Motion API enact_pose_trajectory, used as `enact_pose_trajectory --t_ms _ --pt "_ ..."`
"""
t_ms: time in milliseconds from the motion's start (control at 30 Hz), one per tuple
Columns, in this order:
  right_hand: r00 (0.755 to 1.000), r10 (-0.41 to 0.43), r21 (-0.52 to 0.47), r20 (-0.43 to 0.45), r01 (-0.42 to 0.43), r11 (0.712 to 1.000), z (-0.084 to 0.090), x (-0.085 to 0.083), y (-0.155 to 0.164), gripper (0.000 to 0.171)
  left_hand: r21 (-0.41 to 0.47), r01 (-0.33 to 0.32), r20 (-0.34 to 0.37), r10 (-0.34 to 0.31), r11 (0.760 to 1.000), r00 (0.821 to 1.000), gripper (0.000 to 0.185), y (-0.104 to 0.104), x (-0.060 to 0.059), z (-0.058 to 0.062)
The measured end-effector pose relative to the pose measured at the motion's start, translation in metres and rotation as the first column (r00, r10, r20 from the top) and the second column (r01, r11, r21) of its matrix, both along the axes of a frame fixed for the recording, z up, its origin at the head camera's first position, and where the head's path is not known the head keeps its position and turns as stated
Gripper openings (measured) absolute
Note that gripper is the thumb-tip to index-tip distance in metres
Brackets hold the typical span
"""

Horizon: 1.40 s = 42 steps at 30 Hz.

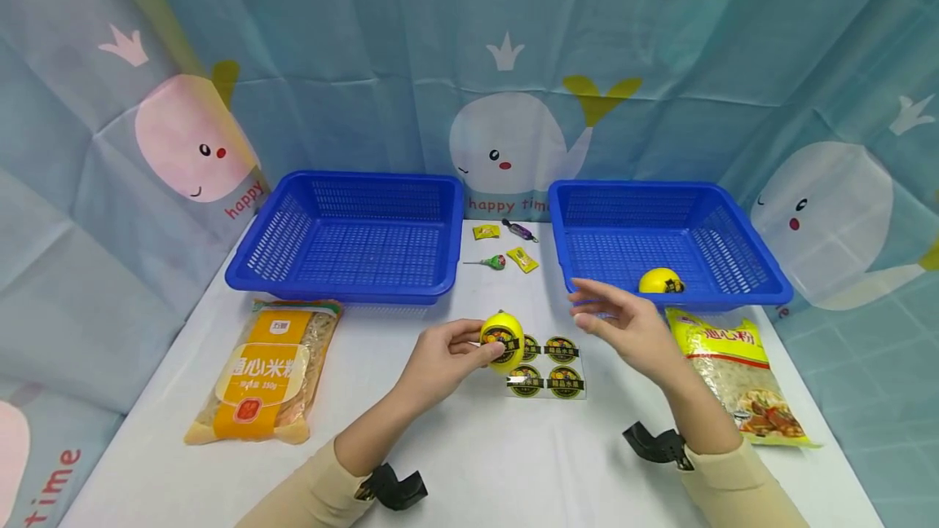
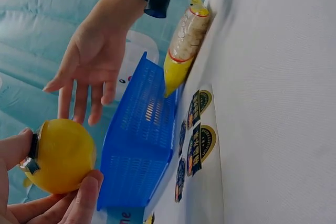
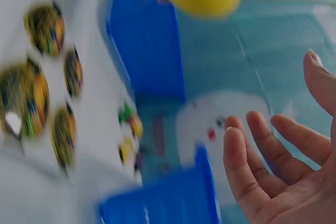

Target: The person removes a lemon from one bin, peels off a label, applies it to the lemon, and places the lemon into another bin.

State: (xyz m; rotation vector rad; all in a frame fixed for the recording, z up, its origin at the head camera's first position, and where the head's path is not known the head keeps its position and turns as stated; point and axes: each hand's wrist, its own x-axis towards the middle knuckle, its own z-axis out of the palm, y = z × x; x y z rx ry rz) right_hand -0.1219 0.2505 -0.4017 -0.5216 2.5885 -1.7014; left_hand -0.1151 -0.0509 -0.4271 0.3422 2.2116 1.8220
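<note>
My left hand point(image 1: 443, 355) holds a yellow lemon point(image 1: 504, 322) between thumb and fingers, above the middle of the table. A round black-and-gold sticker point(image 1: 499, 339) is on the lemon's side, with my thumb on it; the left wrist view shows the lemon point(image 2: 65, 156) and the sticker's folded edge. Under and beside the lemon lies a clear sheet of similar round stickers point(image 1: 565, 383), partly covered in the head view. To the right, my right hand point(image 1: 627, 331) is raised with relaxed, spread fingers and nothing in it, in front of the right blue basket point(image 1: 756, 292).
Another stickered yellow lemon point(image 1: 656, 279) lies in the right basket. A second blue basket point(image 1: 341, 293) stands at left. Between them are wrapped candies point(image 1: 522, 259) and a lollipop point(image 1: 495, 262). Bags of pasta flank the table, an orange-labelled one point(image 1: 257, 373) and a yellow one point(image 1: 741, 377).
</note>
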Motion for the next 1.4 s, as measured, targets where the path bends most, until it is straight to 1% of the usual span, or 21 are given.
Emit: enact_pose_trajectory --t_ms 100,233,333,533,667,800,867,1000,1067,1133,1233,1300,1400 --pt "0.996 -0.085 0.034 -0.034 0.087 0.996 0.008 -0.002 0.025 0.049 -0.002 0.000 0.002 0.000 1.000 1.000 0.049 0.000 0.000 -0.001" --pt "0.979 -0.199 0.090 -0.043 0.202 0.975 0.019 -0.002 0.057 0.050 -0.005 0.000 0.000 0.000 1.000 1.000 0.051 -0.001 0.000 -0.001" --pt "0.961 -0.275 0.149 -0.038 0.278 0.949 0.025 -0.004 0.080 0.052 -0.005 0.001 0.002 -0.001 1.000 1.000 0.050 -0.001 0.000 0.000" --pt "0.924 -0.381 0.251 -0.038 0.378 0.891 0.029 -0.010 0.129 0.059 -0.007 0.002 0.005 -0.002 1.000 1.000 0.049 -0.001 0.000 -0.001" --pt "0.884 -0.468 0.332 0.000 0.441 0.834 0.029 -0.013 0.160 0.065 -0.008 -0.002 0.009 0.002 1.000 1.000 0.050 0.000 0.000 -0.001" --pt "0.829 -0.554 0.390 0.081 0.485 0.783 0.027 -0.016 0.183 0.073 -0.018 -0.004 0.008 0.004 1.000 1.000 0.048 0.000 0.000 -0.001" --pt "0.801 -0.590 0.400 0.098 0.511 0.760 0.024 -0.017 0.192 0.078 -0.021 -0.002 0.004 0.002 1.000 1.000 0.047 0.001 -0.001 -0.001" --pt "0.757 -0.645 0.421 0.102 0.555 0.717 0.016 -0.017 0.206 0.089 -0.022 0.004 -0.003 -0.004 1.000 1.000 0.048 0.002 -0.001 -0.002" --pt "0.748 -0.652 0.438 0.126 0.548 0.713 0.011 -0.017 0.213 0.094 -0.025 0.006 -0.005 -0.006 1.000 1.000 0.049 0.002 -0.002 -0.003" --pt "0.745 -0.647 0.458 0.163 0.523 0.718 0.006 -0.016 0.219 0.098 -0.030 0.011 -0.001 -0.011 0.999 1.000 0.051 0.003 -0.002 -0.003" --pt "0.754 -0.619 0.483 0.220 0.467 0.741 0.001 -0.015 0.226 0.104 -0.041 0.016 0.009 -0.016 0.999 1.000 0.053 0.005 -0.004 -0.003" --pt "0.761 -0.603 0.487 0.239 0.444 0.752 -0.001 -0.015 0.228 0.104 -0.053 0.025 0.012 -0.025 0.998 1.000 0.053 0.009 -0.006 -0.002" --pt "0.766 -0.591 0.492 0.253 0.424 0.760 -0.001 -0.015 0.231 0.103 -0.074 0.043 0.010 -0.043 0.996 0.999 0.055 0.018 -0.010 0.003"
